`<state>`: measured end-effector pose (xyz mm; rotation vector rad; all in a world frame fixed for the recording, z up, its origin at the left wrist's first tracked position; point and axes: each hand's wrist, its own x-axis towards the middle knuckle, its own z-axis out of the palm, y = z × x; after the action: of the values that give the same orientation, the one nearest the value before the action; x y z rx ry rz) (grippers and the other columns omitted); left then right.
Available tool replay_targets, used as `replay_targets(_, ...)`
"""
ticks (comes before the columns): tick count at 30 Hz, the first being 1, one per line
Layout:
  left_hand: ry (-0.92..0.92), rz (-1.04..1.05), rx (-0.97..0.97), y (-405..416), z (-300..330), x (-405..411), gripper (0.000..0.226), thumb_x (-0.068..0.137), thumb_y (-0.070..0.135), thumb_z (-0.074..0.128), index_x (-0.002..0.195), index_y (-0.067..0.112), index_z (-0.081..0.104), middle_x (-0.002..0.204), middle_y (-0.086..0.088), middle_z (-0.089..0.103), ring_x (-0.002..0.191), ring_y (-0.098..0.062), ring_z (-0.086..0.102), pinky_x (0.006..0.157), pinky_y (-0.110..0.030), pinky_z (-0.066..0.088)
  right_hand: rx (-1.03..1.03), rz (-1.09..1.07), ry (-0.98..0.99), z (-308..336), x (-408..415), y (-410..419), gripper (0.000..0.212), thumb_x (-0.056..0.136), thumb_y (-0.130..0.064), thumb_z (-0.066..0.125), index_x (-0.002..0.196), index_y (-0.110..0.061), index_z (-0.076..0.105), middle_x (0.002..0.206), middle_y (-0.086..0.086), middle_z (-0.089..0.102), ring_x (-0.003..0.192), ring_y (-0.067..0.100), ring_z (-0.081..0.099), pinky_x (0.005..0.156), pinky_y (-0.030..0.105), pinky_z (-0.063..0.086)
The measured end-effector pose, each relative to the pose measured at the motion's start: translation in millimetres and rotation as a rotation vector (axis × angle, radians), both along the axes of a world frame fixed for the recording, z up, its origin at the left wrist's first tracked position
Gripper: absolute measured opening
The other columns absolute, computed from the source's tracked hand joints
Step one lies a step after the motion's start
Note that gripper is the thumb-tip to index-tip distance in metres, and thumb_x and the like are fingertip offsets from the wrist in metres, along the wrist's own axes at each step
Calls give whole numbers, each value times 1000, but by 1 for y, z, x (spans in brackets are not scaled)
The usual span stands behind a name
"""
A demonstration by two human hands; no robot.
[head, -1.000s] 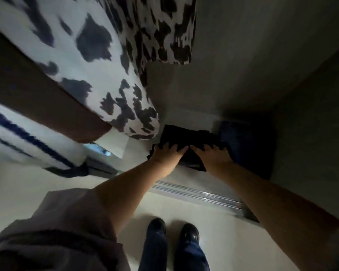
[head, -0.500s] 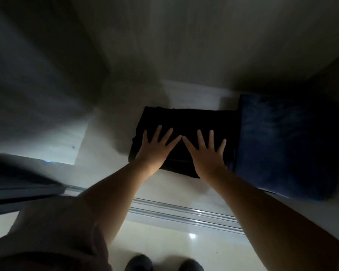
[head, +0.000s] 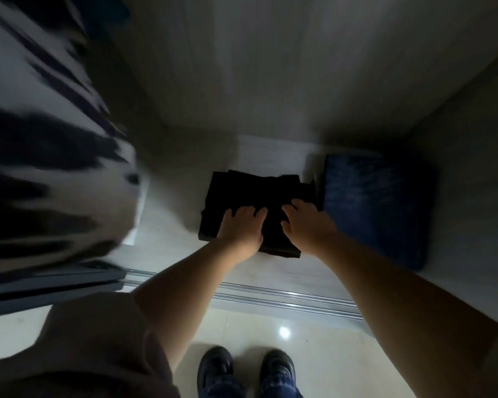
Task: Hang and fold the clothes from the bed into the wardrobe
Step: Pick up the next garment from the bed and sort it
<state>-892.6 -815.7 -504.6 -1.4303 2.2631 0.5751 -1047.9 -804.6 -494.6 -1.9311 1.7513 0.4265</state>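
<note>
A folded black garment (head: 242, 193) lies on the pale wardrobe floor (head: 270, 150). My left hand (head: 242, 229) rests on its near left part, fingers loosely bent, thumb on top of the cloth. My right hand (head: 308, 225) rests beside it on the near right part, fingers bent the same way. Neither hand has fabric wrapped in its fingers. Both hands cover the garment's near middle. A folded dark blue garment (head: 377, 208) lies just right of the black one, nearly touching it.
A blurred black-and-white patterned garment (head: 55, 182) hangs at the left, close to my left arm. The wardrobe's sliding-door track (head: 285, 297) runs across in front of the shelf. My dark shoes (head: 216, 369) stand on the glossy floor tiles. Wardrobe walls close in behind and right.
My fingers were spread flat on the black garment half a second ago; now they are bent. The view swung, bringing the patterned hanging garment back in at the left.
</note>
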Motion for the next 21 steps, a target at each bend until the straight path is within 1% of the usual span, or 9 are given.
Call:
replay_targets(1, 55, 39, -53, 1, 29, -8, 53, 98, 27, 41, 147, 18, 26, 141, -10, 42, 129, -28, 40, 103, -42, 35, -33, -15, -6, 27, -3, 0, 44, 101, -35, 37, 141, -16, 39, 145, 9, 37, 129, 29, 40, 96, 42, 44)
replay_targets(3, 145, 116, -118, 1, 87, -19, 41, 99, 26, 39, 139, 16, 39, 129, -9, 51, 118, -28, 50, 91, -40, 43, -88, -46, -14, 84, -8, 1, 37, 101, -32, 36, 131, -15, 48, 132, 9, 49, 118, 28, 50, 85, 38, 46)
replay_targets(6, 256, 227, -175, -2, 172, -30, 34, 98, 24, 39, 129, 15, 50, 125, -8, 55, 115, -29, 52, 87, -38, 44, -175, -77, -1, 170, -14, -1, 32, 101, -31, 34, 119, -13, 55, 118, 9, 60, 106, 29, 58, 76, 34, 46)
replay_targets(8, 289, 276, -218, -3, 228, -33, 34, 96, 22, 41, 127, 16, 53, 126, -8, 58, 115, -30, 55, 87, -38, 45, -241, -103, 3, 226, -19, 1, 32, 100, -31, 34, 112, -14, 58, 112, 10, 64, 101, 29, 61, 73, 33, 45)
replay_targets(11, 316, 277, -238, 1, 305, -28, 37, 95, 21, 42, 131, 18, 52, 128, -7, 59, 118, -28, 56, 92, -38, 46, -315, -120, 0, 305, -26, 13, 34, 99, -35, 34, 108, -14, 58, 110, 12, 65, 100, 31, 62, 75, 34, 46)
replay_targets(15, 306, 261, -239, 23, 392, -14, 34, 98, 23, 40, 129, 15, 53, 126, -13, 60, 115, -30, 58, 95, -36, 46, -324, -124, 15, 394, -34, 39, 35, 100, -38, 35, 110, -14, 58, 110, 14, 65, 101, 33, 62, 76, 36, 46)
replay_targets(17, 291, 253, -247, 32, 427, -4, 32, 98, 20, 39, 127, 13, 52, 127, -13, 58, 116, -31, 56, 94, -36, 43, -319, -139, 22, 427, -37, 49, 35, 100, -37, 35, 113, -14, 58, 111, 14, 65, 100, 33, 62, 75, 36, 46)
replay_targets(19, 278, 231, -275, 39, 452, 5, 31, 96, 18, 40, 124, 13, 52, 125, -12, 59, 113, -30, 56, 91, -36, 45, -329, -164, 15, 452, -40, 59, 36, 100, -37, 35, 113, -14, 59, 112, 15, 65, 102, 33, 61, 78, 36, 48)
replay_targets(21, 275, 206, -315, 45, 474, 10, 35, 95, 18, 43, 128, 13, 52, 121, -12, 62, 112, -30, 57, 90, -34, 45, -353, -186, 22, 474, -42, 69, 37, 100, -37, 34, 116, -14, 58, 113, 14, 64, 103, 32, 61, 80, 36, 48)
